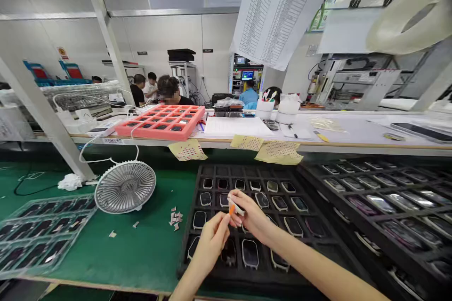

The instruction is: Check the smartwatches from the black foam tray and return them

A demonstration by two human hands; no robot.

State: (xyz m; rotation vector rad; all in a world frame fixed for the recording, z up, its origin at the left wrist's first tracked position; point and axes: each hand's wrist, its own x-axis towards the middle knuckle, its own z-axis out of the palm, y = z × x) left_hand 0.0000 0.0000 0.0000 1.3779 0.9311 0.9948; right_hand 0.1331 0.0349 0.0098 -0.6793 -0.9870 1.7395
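Above the black tray (212,170), a small pale piece (238,207), seemingly mid-work and not seated in a compartment, is pinched by the right hand (253,218), its long axis sloping from upper left to lower right, though which way its face points cannot be told. The left hand (214,233) pinches a slim orange item (231,209), touching or just beside it. Watch-like devices (250,253) lie in many compartments beneath; which are finished is not discernible, and pale scraps (175,217) lie on the green worktop (134,254) at left.

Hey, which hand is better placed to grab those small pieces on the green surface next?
Probably the left hand: it's nearer the small pieces, while the right hand is farther, over the black tray.
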